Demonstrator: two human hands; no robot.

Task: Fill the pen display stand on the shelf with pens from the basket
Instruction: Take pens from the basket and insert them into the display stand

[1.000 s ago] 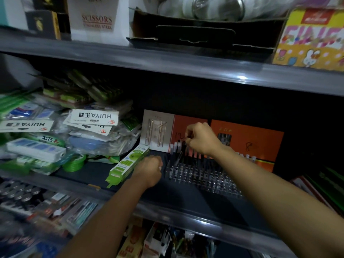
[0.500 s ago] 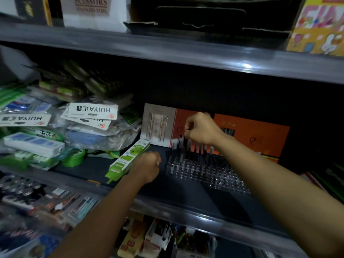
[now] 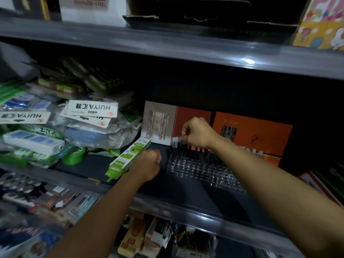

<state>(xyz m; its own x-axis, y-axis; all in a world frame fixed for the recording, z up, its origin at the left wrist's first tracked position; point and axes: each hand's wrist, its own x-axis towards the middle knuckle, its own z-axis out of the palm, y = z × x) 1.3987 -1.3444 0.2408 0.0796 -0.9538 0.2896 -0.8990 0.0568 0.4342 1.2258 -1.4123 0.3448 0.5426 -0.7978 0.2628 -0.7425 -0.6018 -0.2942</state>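
**A:** What am I handling here?

**B:** A pen (image 3: 180,140), slim and dark, pinched near its top by my right hand (image 3: 197,134) at the far left corner of the pen display stand (image 3: 201,170). I judge it light and stiff, with a smooth barrel that could slip, so I would hold it high with the fingertips and keep it upright over its hole.

**A:** And the stand?

**B:** Clear plastic, rows of sockets, sitting on the dark shelf (image 3: 186,194). Only the far row holds pens; the nearer rows look unfilled. It seems light enough to slide if I push down hard.

**A:** The left hand (image 3: 149,164)?

**B:** Curled into a fist just left of the stand's near corner. I cannot tell whether it holds more pens or touches the stand.

**A:** What's around it?

**B:** A green and white box (image 3: 128,159) just beside the left hand, orange cards (image 3: 260,136) propped behind the stand, bagged goods (image 3: 89,127) far left. The basket is not in view.
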